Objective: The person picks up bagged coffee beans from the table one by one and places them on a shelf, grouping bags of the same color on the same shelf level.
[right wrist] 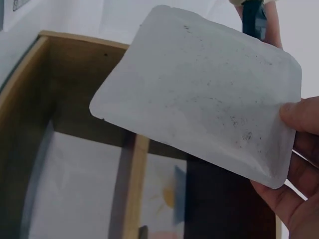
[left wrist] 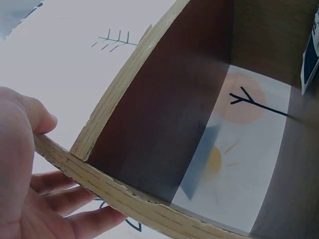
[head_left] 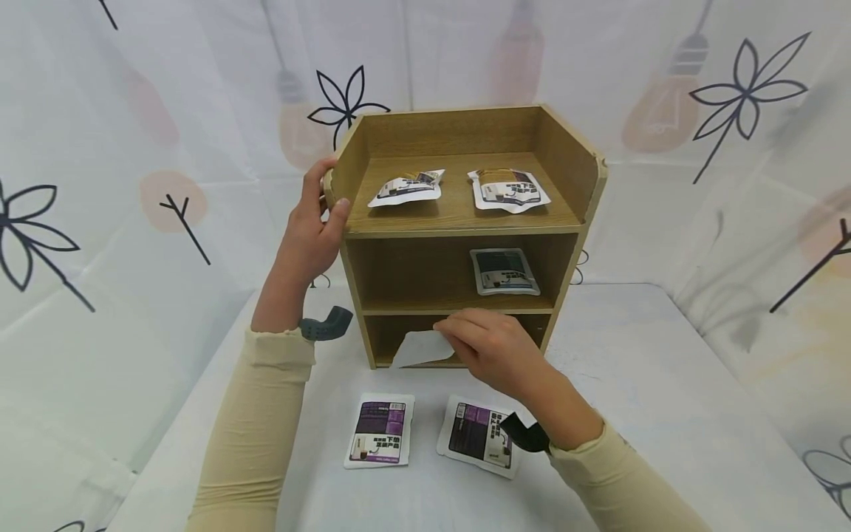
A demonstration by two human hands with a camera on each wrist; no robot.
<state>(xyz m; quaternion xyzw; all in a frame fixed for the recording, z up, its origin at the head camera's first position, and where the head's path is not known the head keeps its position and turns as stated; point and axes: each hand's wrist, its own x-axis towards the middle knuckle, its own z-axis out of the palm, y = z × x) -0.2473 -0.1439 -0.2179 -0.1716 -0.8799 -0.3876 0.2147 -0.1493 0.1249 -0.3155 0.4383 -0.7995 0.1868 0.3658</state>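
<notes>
A small wooden shelf unit [head_left: 465,232] with three tiers stands on the white table. My left hand [head_left: 314,233] grips the shelf's upper left side panel, thumb on one side of the edge and fingers on the other. My right hand [head_left: 495,351] pinches a white pouch [right wrist: 199,94] by one end, in front of the bottom tier; its plain back, with small dark specks, faces the right wrist camera. Two white pouches with brown-gold prints, a left one [head_left: 407,189] and a right one [head_left: 509,191], lie on the top tier. A dark-green-labelled pouch [head_left: 505,271] lies at the right of the middle tier.
On the table [head_left: 618,414] before the shelf lie two purple-and-black-labelled pouches, a left one [head_left: 380,431] and a tilted right one [head_left: 479,434], the latter partly under the right wrist's black strap [head_left: 525,433]. A patterned white cloth [head_left: 219,111] hangs behind.
</notes>
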